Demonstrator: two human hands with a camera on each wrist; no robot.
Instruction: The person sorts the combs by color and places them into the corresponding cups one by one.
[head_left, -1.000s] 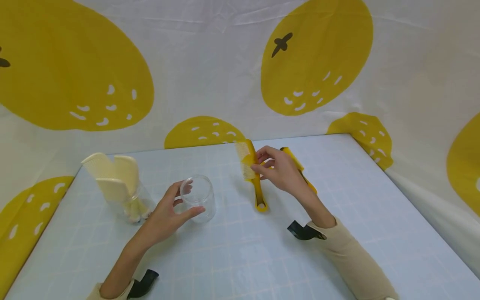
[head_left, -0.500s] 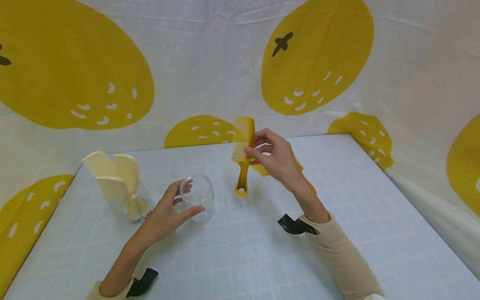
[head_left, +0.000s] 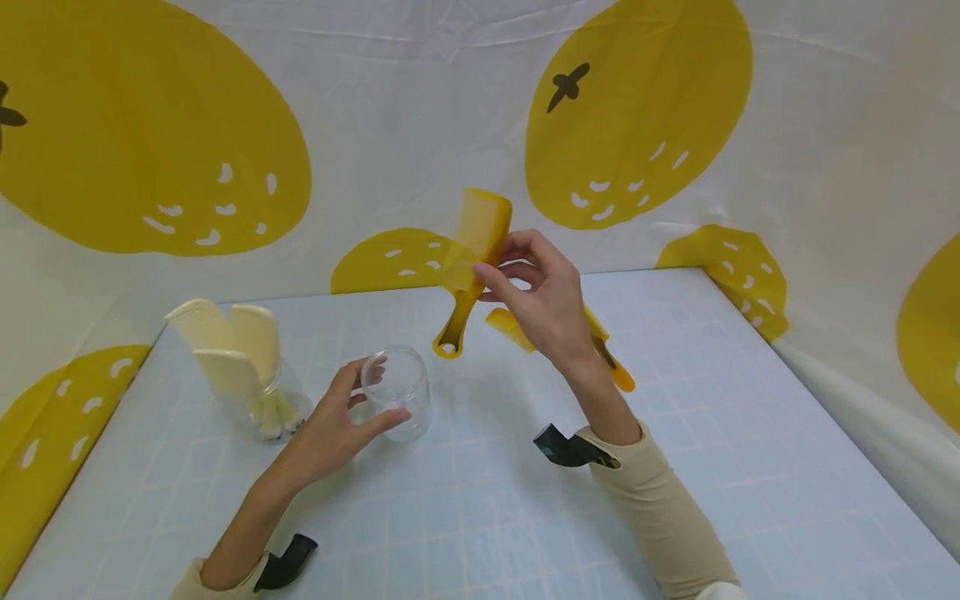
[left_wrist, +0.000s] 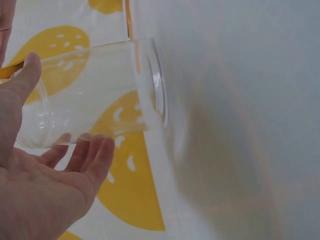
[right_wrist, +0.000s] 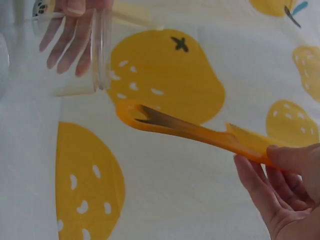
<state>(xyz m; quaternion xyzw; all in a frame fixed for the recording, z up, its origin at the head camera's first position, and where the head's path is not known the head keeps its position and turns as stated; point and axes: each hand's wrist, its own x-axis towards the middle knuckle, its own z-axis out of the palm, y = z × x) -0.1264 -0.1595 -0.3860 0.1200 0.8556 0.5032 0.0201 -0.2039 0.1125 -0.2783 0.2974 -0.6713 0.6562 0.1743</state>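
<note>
In the head view a yellow comb (head_left: 487, 229) is held above the table by my right hand (head_left: 546, 304), its thumb and fingers pinching the spine. The comb tilts, with its looped handle end (right_wrist: 132, 114) lower and pointing toward the jar. A clear glass jar (head_left: 416, 408) stands upright on the table, its mouth facing up. My left hand (head_left: 330, 437) holds the jar from the left, thumb on the near side and fingers round the far side, as the left wrist view also shows. Nothing is visible inside the jar.
Cream combs (head_left: 232, 350) stand handle-down in another clear jar (head_left: 288, 392) at the left. More yellow combs (head_left: 621, 377) lie behind my right forearm, partly hidden. A fruit-patterned cloth (head_left: 420, 125) hangs behind the pale blue table (head_left: 480, 517).
My right hand has lifted the yellow comb off the table and moved it up and left, tilting its handle toward the jar. The left hand and the jar have stayed in place.
</note>
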